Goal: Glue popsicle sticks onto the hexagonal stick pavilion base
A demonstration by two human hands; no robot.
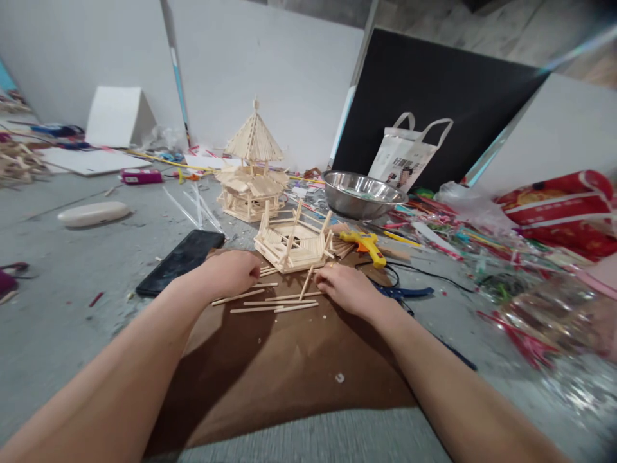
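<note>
Loose thin wooden sticks [260,303] lie on a brown sheet [289,360] between my hands. At their left, my left hand [234,273] is closed with curled fingers, and whatever is inside it is hidden. My right hand [344,286] is closed on the right, its fingertips pinched at a slanted wooden stick [306,283]. Just beyond both hands sits a six-sided stick frame [294,244] with upright posts. Behind that stands a stick pavilion [254,138] with a pointed roof.
Left of the sheet lies a black phone [180,262], with a white oblong case [94,213] farther out. A yellow glue gun [364,246] and dark blue pliers [409,292] are at the right. Farther back are a metal bowl [361,200], a white bag [402,157] and scattered plastic scraps.
</note>
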